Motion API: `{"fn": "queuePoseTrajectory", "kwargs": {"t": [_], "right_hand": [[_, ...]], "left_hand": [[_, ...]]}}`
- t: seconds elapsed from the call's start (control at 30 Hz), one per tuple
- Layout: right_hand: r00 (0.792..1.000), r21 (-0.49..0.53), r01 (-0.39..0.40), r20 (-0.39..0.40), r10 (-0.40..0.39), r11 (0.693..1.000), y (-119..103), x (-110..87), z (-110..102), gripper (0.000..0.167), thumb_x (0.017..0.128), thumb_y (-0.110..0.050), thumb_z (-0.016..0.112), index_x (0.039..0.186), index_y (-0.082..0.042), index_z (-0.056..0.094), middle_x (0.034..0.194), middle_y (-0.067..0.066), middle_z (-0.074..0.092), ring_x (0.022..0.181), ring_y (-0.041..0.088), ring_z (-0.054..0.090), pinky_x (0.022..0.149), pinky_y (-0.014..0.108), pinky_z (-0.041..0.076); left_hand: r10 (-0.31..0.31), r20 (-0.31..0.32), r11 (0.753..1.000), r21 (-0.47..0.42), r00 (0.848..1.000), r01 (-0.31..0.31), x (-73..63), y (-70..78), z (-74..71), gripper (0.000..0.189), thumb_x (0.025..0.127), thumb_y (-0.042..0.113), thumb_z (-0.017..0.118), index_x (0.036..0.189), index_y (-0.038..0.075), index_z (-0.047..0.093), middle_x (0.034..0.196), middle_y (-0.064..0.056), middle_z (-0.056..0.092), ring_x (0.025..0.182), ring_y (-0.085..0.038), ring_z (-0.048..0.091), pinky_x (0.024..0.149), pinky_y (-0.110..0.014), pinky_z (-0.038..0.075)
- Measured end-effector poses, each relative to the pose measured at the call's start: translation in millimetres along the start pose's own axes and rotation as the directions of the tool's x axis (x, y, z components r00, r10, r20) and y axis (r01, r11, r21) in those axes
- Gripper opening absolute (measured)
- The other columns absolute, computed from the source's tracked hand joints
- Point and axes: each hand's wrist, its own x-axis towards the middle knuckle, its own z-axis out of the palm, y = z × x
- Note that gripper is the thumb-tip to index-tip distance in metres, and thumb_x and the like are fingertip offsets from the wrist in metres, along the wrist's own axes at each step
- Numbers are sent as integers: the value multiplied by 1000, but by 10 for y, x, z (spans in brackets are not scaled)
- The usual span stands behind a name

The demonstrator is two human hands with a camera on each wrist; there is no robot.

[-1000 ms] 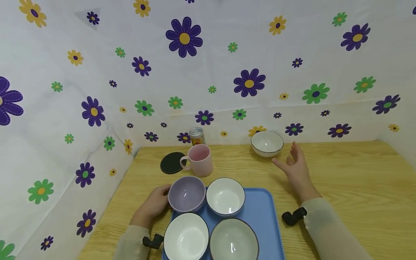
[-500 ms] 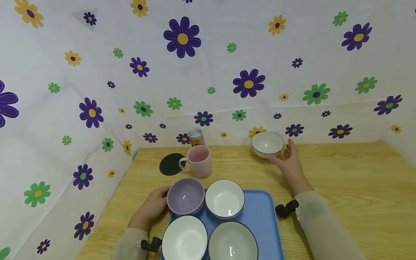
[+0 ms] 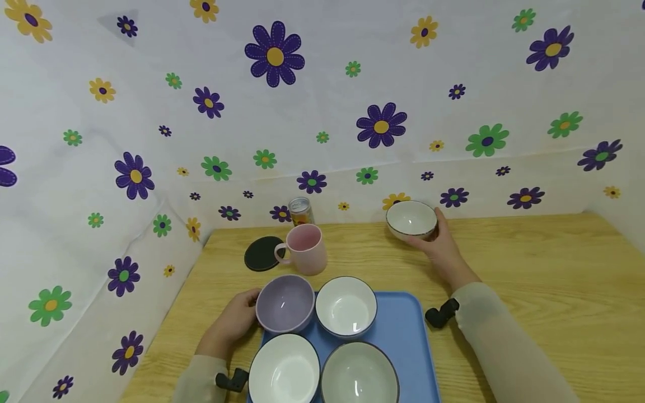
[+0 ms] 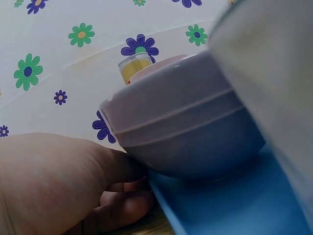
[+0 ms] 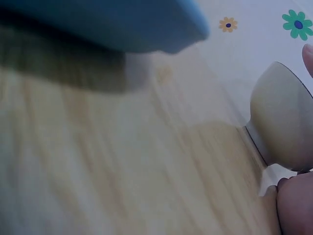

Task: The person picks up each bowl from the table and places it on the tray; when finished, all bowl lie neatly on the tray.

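Observation:
At the back of the table, my right hand (image 3: 443, 252) holds a small white bowl (image 3: 410, 218) with a dark rim, thumb at the front and fingers round its right side. In the right wrist view this bowl (image 5: 281, 117) is partly cut off by the frame edge. My left hand (image 3: 237, 319) grips the left edge of the blue tray (image 3: 403, 336), close against a purple bowl (image 3: 285, 304). In the left wrist view the thumb lies under the bowl's side at the tray rim, with curled fingers below.
The tray also bears white bowls (image 3: 346, 307), (image 3: 284, 369) and a greyish bowl (image 3: 360, 374). Behind it stand a pink mug (image 3: 308, 254), a black round coaster (image 3: 262, 254) and a can (image 3: 300, 211). A flowered cloth wall (image 3: 322, 101) borders the wooden table (image 3: 544, 280).
My right hand has moved left to the white bowl at the back and taken hold of it. The left hand stays at the tray edge, and the view has shifted slightly.

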Motion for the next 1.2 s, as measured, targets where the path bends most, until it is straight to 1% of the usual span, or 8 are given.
{"fn": "queuePoseTrajectory", "kwargs": {"t": [0.17,0.37,0.53,0.63,0.77,0.9,1.03,1.2], "right_hand": [[999,-62,-24,-30,22,998,2,25,27,124,87,-38,78,157,-24,-24,167,15,-10,154,32,-2,122,47,9],[999,-135,-25,-39,20,991,2,40,18,122,87,-47,75,159,-18,-18,167,18,-6,154,37,1,121,50,11],[999,-132,-3,-41,-3,991,13,44,25,123,85,-43,79,160,-19,-15,168,17,-1,154,36,4,121,51,12],[999,-125,-9,-45,3,992,23,44,29,123,85,-43,79,160,-18,-15,167,17,0,153,37,6,121,51,14],[998,-120,-29,-67,21,992,31,40,27,124,83,-45,80,161,-17,-13,167,19,2,153,37,9,120,51,18],[995,-104,-23,-97,13,994,46,19,25,122,82,-43,82,162,-15,-7,166,20,8,152,38,14,119,51,22],[994,-105,-1,-112,-11,994,51,-20,51,121,81,-44,83,162,-14,-2,165,19,13,151,38,19,118,51,25],[992,-110,-23,-124,9,994,9,-120,64,122,80,-43,84,162,-13,-1,164,21,16,149,39,23,118,52,26]], "left_hand": [[5,-2,1000,2,1000,-5,7,-24,-4,23,100,8,56,118,5,69,96,-6,67,88,-20,60,78,-34,49],[4,-8,1000,19,1000,-4,11,-24,2,22,99,7,56,116,5,70,96,-6,67,90,-20,60,81,-34,49],[-1,-14,1000,11,1000,1,10,-24,5,23,99,7,56,117,6,70,97,-5,67,90,-19,61,81,-34,49],[6,-4,1000,-2,1000,-6,18,-35,2,23,99,7,56,117,4,69,96,-7,67,88,-20,61,79,-33,50],[19,15,1000,-19,1000,-19,35,-46,2,22,99,6,56,116,2,69,93,-9,66,84,-21,61,75,-33,51],[16,16,1000,-13,1000,-15,46,-49,6,22,100,7,55,117,2,68,94,-8,66,83,-21,61,75,-33,51],[11,-2,1000,-1,1000,-11,37,-34,-7,22,99,6,55,116,3,69,96,-7,66,86,-20,60,77,-33,50],[12,7,1000,2,1000,-12,41,-25,-18,23,99,7,55,117,4,69,98,-7,66,89,-20,60,78,-33,50]]}}
